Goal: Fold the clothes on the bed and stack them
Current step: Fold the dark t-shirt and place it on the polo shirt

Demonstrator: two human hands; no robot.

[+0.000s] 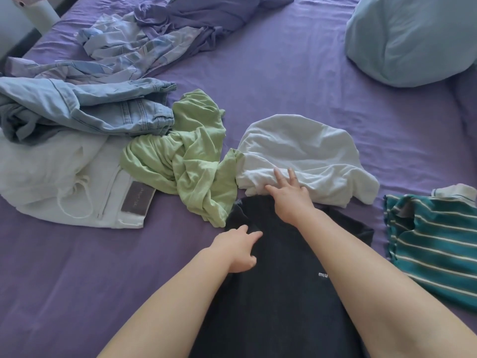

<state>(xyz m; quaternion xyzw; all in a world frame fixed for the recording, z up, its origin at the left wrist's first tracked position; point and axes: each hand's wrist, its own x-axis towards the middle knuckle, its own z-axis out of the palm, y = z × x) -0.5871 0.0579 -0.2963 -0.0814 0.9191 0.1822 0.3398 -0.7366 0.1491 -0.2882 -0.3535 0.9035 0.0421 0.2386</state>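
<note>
while both hands (237,250) press black shirt (273,293).

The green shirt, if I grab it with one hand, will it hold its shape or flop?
Likely floppy: the green shirt lies crumpled in soft twisted folds. Probably light, since the fabric looks thin. It may drag against the jeans it overlaps.

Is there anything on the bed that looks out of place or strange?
Nothing looks damaged or spilled. The clothes are simply unfolded: the green shirt is twisted and crumpled between the jeans and the white garment, and the striped top lies rumpled at the right.
</note>
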